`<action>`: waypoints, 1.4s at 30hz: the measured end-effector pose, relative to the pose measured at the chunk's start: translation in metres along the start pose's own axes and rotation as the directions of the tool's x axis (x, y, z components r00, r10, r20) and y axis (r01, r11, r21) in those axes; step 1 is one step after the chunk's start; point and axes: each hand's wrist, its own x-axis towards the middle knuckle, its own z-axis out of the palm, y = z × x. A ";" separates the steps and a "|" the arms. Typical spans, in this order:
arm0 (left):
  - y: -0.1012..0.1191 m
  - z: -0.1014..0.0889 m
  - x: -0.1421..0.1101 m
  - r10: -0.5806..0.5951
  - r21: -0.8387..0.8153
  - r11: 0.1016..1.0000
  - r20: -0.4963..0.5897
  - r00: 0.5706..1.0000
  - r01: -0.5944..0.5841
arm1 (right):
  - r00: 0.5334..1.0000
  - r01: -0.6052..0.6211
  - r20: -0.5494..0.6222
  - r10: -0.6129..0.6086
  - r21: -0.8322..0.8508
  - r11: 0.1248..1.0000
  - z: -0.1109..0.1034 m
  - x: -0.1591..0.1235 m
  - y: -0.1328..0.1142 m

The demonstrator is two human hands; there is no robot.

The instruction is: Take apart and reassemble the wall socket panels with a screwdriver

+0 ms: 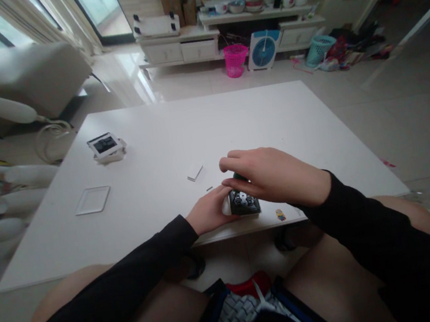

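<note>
Near the table's front edge, my left hand [210,210] is closed around the left side of a small box [244,202]. It has a black top with a white and grey pattern and a pale lower edge. Just above it, my right hand [269,172] has its fingers curled round a small dark green thing [240,176], mostly hidden, so its kind is unclear. Beyond my left hand lie a small white folded piece [195,173] and a tiny dark strip [209,188]. A cartoon sticker [280,214] is to the box's right.
On the white table [201,125], a clear square lid [93,201] lies at the left. Farther back is a white box [107,147] with a dark picture on it. Beyond the table stand a pink basket [235,61], a blue-and-white fan [263,50] and a cluttered TV cabinet [200,50].
</note>
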 end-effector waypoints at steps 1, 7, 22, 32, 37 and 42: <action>-0.001 0.000 0.000 0.003 0.001 1.000 -0.001 1.000 -0.003 | 1.000 0.012 -0.002 -0.012 0.014 1.000 0.001 0.001 0.000; -0.003 0.003 -0.001 0.028 -0.016 0.999 -0.017 0.999 -0.028 | 0.987 0.161 -0.024 -0.159 0.148 0.976 0.000 0.002 0.002; 0.001 0.001 -0.001 0.019 -0.030 0.999 -0.009 1.000 -0.019 | 0.989 0.145 -0.040 -0.142 0.101 0.984 0.000 0.001 0.001; 0.001 -0.001 0.001 -0.010 0.012 1.000 0.007 1.000 0.010 | 0.998 -0.054 -0.050 0.049 -0.105 0.993 0.004 0.000 0.001; 0.003 0.000 0.000 0.027 -0.019 0.999 -0.017 0.999 -0.027 | 0.994 0.097 -0.042 -0.098 -0.011 0.995 0.001 0.000 -0.001; 0.000 0.001 0.001 -0.007 0.028 1.000 -0.002 1.000 0.008 | 0.996 -0.048 -0.073 0.042 -0.086 0.995 0.005 0.001 -0.003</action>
